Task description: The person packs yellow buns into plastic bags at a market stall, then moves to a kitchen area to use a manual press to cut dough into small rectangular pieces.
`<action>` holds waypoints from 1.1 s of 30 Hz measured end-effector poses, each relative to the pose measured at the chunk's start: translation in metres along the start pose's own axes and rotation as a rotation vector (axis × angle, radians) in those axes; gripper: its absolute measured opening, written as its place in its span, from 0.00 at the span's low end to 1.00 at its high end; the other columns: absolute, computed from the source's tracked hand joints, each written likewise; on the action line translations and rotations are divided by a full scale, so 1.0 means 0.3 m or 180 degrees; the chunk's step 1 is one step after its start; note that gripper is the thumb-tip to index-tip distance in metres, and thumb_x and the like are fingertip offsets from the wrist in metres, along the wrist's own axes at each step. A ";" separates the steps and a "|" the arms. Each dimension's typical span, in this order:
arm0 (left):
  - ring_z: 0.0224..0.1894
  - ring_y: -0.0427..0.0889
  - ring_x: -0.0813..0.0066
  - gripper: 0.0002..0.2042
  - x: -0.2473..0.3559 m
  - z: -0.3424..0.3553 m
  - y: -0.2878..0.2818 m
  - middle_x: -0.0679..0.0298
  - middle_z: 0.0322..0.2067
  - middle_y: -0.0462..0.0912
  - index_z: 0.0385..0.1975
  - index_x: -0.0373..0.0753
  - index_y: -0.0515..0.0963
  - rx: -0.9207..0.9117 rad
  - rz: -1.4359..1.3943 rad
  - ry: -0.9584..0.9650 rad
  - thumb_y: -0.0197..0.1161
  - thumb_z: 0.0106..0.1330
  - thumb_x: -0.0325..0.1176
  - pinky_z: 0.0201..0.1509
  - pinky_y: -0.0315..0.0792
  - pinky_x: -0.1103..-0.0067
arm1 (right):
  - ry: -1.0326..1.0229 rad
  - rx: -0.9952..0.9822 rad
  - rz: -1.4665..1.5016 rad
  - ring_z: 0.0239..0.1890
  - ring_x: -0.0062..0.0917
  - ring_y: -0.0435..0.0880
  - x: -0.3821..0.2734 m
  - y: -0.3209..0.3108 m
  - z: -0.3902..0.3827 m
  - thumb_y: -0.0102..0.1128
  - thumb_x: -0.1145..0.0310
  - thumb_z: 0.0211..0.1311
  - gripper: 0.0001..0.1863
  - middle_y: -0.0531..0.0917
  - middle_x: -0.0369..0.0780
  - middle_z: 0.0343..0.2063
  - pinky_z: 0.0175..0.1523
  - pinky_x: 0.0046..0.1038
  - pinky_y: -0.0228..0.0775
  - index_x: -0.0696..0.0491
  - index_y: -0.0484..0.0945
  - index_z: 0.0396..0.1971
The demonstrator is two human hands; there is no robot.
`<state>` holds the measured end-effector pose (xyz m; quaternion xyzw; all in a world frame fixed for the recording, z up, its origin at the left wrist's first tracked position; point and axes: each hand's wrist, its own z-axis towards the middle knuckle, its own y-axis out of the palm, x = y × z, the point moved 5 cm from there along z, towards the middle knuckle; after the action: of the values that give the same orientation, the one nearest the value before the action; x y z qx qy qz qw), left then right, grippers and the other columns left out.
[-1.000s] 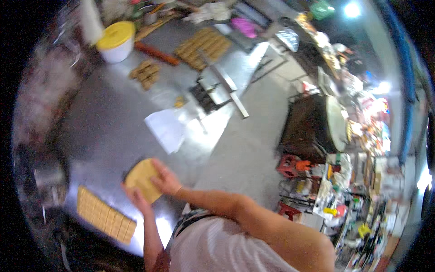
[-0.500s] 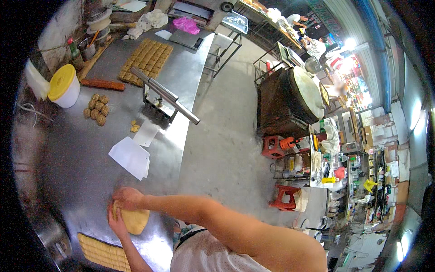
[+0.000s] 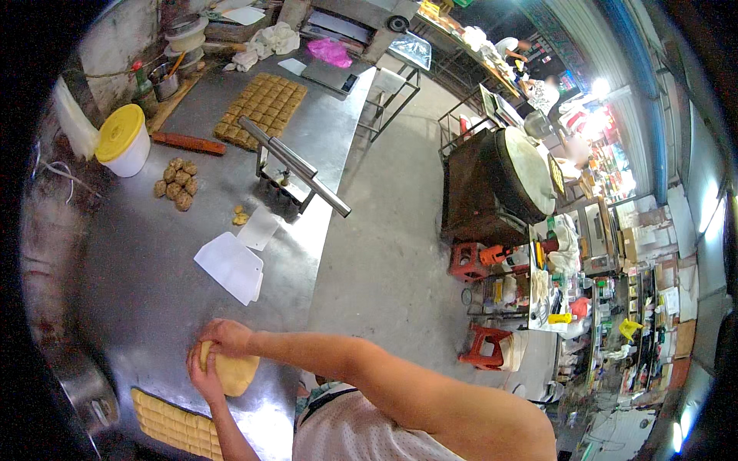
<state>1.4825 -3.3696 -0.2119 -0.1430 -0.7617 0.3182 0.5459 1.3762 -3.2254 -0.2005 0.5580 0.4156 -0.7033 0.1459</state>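
A flattened round of pale yellow dough [image 3: 240, 374] lies on the metal worktable at the near edge. My right hand [image 3: 227, 336] is wrapped over its far edge. From the left, my left hand [image 3: 204, 375] presses against the dough's side with its fingers curled along it. The hands are close together, and the palms and some fingertips are hidden. Beside my left forearm sits a slab of yellow dough scored into squares [image 3: 173, 421]. Beyond my hands, white plastic scraper sheets [image 3: 229, 265] lie flat on the table.
Farther along the worktable [image 3: 146, 253] are brown balls [image 3: 175, 183], small yellow dough bits [image 3: 241, 217], a metal roller device [image 3: 288, 173], a cut brown slab [image 3: 261, 111], a wooden rolling pin [image 3: 188, 143] and a yellow-lidded bucket [image 3: 125, 146]. A large round griddle [image 3: 526, 175] stands across the aisle.
The view has shifted slightly, so the table things appear a little farther right and lower. Both hands stay on the dough, with only a slight change in their grip.
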 end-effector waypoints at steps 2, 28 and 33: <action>0.69 0.68 0.48 0.30 -0.024 0.000 0.001 0.49 0.68 0.70 0.67 0.35 0.70 -0.0168 -0.0009 -0.0114 0.64 0.71 0.47 0.74 0.60 0.63 | 0.0033 -0.0293 0.0052 0.60 0.48 0.74 0.003 -0.003 0.007 0.67 0.65 0.55 0.25 0.80 0.49 0.53 0.65 0.46 0.67 0.55 0.78 0.54; 0.79 0.47 0.46 0.37 0.202 -0.146 0.026 0.52 0.77 0.49 0.76 0.39 0.54 0.0838 0.1702 0.0611 0.35 0.77 0.61 0.80 0.41 0.53 | 0.0099 0.0445 -0.0833 0.76 0.48 0.55 -0.101 -0.070 -0.172 0.61 0.68 0.61 0.38 0.57 0.55 0.73 0.78 0.40 0.50 0.62 0.60 0.70; 0.79 0.47 0.47 0.36 0.158 -0.130 0.078 0.53 0.78 0.49 0.76 0.40 0.53 0.0597 0.1907 0.0643 0.33 0.78 0.60 0.80 0.40 0.54 | -0.0283 0.0244 -0.1414 0.77 0.49 0.53 -0.127 -0.030 -0.163 0.63 0.62 0.58 0.39 0.57 0.54 0.74 0.79 0.45 0.46 0.60 0.64 0.69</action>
<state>1.4981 -3.3123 -0.1839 -0.3406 -0.5952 0.5177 0.5116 1.4153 -3.1930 -0.1638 0.4264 0.4944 -0.7573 -0.0157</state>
